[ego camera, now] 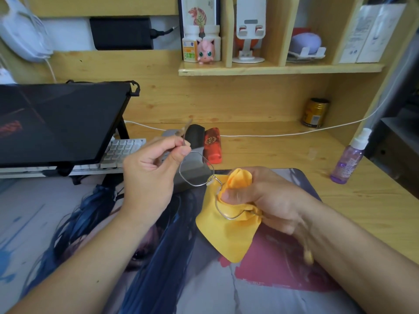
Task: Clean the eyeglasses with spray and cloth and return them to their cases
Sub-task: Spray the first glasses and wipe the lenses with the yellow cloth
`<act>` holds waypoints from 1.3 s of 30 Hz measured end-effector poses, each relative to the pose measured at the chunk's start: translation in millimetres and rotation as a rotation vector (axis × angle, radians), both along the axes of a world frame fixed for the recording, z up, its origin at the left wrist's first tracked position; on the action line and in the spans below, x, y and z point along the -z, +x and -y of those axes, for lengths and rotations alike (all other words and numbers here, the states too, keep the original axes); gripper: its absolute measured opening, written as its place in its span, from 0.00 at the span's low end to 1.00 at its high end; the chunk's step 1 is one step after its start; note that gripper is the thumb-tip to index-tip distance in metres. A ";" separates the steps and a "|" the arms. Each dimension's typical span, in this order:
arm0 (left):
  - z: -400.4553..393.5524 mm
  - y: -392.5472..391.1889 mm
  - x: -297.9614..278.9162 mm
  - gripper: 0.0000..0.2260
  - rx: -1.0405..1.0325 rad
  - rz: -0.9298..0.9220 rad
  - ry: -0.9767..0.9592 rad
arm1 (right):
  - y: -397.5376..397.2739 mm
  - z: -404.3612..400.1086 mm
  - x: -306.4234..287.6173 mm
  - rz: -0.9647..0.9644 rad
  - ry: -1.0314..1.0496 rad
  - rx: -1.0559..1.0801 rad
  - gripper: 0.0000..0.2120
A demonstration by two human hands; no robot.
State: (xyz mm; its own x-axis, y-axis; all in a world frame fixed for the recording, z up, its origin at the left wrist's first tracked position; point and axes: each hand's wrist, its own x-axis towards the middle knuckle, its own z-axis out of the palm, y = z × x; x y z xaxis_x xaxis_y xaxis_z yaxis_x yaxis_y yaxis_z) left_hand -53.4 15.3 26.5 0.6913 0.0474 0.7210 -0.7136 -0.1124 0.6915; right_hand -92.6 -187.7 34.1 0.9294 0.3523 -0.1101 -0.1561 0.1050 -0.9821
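Over the printed desk mat (283, 257), nearest the person, the right hand (267, 198) is curled around a yellow cloth (226, 234), pinching one lens of the eyeglasses (197, 171) inside its folds. Just beyond the mat's middle, the left hand (149, 173) pinches the frame at the hinge of the bare lens, its temple arm sticking up past the fingers. To wipe well, I'd say the cloth should cover both faces of the lens, rubbing lightly while the left hand steadies the thin wire frame without twisting it. Past the mat's far edge lie a black case (193, 135) and a red case (212, 146), touching. Off the mat's right corner stands the purple spray bottle (349, 159).
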 end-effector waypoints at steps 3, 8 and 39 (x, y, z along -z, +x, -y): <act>-0.3 1.0 0.8 0.09 -0.001 -0.021 -0.009 | 1.5 2.5 1.8 0.016 -0.026 0.031 0.03; -2.3 5.5 0.1 0.09 -0.008 -0.063 -0.094 | 2.1 1.5 6.6 -0.041 0.043 -0.075 0.05; 0.1 2.3 1.8 0.08 -0.022 -0.120 -0.060 | -4.5 -3.2 2.3 -0.044 -0.114 -0.116 0.11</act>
State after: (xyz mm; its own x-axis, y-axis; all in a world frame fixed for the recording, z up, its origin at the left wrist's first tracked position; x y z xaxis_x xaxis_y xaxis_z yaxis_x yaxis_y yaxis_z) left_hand -51.1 15.2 24.6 0.7708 0.1043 0.6284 -0.6229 -0.0828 0.7779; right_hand -97.1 -184.5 31.8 0.8767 0.4396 -0.1955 -0.2042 -0.0280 -0.9785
